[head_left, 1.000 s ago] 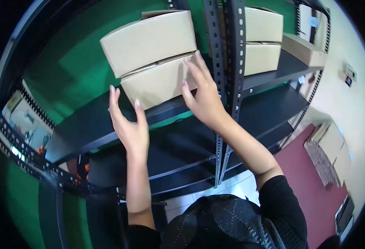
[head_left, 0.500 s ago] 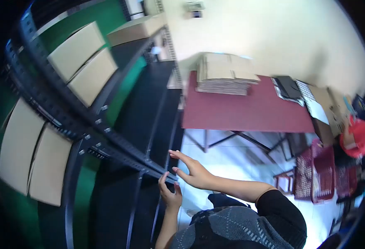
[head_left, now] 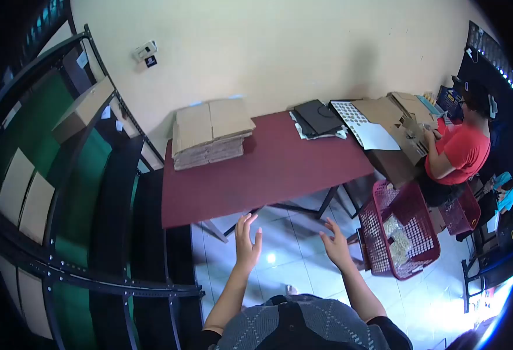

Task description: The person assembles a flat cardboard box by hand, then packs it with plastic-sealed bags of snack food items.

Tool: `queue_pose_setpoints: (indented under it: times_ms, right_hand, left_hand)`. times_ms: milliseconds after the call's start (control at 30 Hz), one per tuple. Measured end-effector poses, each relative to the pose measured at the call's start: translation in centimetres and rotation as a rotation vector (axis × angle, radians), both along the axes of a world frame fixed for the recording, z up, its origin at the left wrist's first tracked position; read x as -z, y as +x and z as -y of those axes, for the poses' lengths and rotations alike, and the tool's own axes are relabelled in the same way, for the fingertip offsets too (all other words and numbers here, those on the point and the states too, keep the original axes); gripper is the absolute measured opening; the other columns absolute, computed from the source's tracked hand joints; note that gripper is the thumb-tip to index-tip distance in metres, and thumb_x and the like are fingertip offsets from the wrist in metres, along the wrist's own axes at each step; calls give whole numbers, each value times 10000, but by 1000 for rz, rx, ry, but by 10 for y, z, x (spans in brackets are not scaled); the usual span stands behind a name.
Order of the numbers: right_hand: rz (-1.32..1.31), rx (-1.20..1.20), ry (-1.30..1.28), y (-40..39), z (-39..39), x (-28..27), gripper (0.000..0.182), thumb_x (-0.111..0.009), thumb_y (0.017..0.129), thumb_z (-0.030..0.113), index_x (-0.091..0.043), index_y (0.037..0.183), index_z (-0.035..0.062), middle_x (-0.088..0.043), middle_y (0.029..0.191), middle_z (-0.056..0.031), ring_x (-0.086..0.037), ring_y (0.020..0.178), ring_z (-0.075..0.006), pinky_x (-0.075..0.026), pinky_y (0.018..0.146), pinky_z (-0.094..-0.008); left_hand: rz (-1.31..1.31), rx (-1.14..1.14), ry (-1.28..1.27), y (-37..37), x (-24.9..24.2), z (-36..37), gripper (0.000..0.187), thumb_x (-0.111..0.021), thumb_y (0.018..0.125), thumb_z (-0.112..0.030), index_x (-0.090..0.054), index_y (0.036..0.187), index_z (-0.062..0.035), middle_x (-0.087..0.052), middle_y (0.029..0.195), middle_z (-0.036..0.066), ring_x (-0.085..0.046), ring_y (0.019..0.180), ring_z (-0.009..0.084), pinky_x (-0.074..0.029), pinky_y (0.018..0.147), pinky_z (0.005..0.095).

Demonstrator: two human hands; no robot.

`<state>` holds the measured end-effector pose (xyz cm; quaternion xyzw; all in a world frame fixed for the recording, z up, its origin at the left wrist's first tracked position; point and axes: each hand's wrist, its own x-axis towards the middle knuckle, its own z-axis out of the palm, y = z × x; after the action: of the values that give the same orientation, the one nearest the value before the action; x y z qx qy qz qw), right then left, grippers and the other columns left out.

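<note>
My left hand point(head_left: 248, 242) is raised in front of me, fingers apart, holding nothing. To its right, my right hand point(head_left: 335, 245) is also held up with spread fingers and nothing in it. Both hands are just short of the front edge of a dark red table point(head_left: 280, 169), touching neither it nor each other. On the table's left part lies a stack of flattened cardboard boxes point(head_left: 213, 131). Black folders point(head_left: 318, 118) lie farther right on top of some papers.
Dark metal shelving point(head_left: 116, 204) with cardboard boxes point(head_left: 84, 111) stands on the left. At right are a perforated red plastic basket point(head_left: 422, 230) holding plastic-wrapped contents, a person in a red shirt point(head_left: 469, 154) working at cardboard, and another person in blue point(head_left: 506, 198) farther off.
My view has swung right, from the shelving toward the table. My hands, close together by the shelf edge before, are now wider apart in front of the table.
</note>
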<state>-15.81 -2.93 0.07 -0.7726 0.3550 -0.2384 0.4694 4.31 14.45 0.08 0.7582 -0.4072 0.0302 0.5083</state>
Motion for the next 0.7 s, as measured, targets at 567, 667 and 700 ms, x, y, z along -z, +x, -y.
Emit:
queue_pose_setpoints:
  times_ms: [567,667,700]
  right_hand:
    - [251,-69,346,158,166,-17,528,-555,913,120,-347,1389,30,-488,1294,-231,-466,1227,-241,-387,1004,-318]
    - [293,-150,374,256,196,-51,503,-535,922,149,-363,1378,25,-495,1298,-209,-470,1220,-241,-362,1022,-323]
    - [288,-168,432,283,199,-60,501,-530,923,168,-368,1376,28,-492,1307,-194,-468,1221,-242,-352,1028,-330]
  left_hand:
    - [-239,-550,-302,238,47,85,439,-306,1002,-343,-521,1237,-41,-300,1400,164,-277,1331,288,-225,1089,397]
    - [-201,-631,-319,313,42,98,391,-347,993,-313,-528,1235,-66,-286,1408,178,-252,1344,307,-212,1091,411]
    - [-199,-671,-290,335,42,100,365,-366,988,-296,-533,1232,-82,-283,1411,184,-243,1347,317,-209,1091,418]
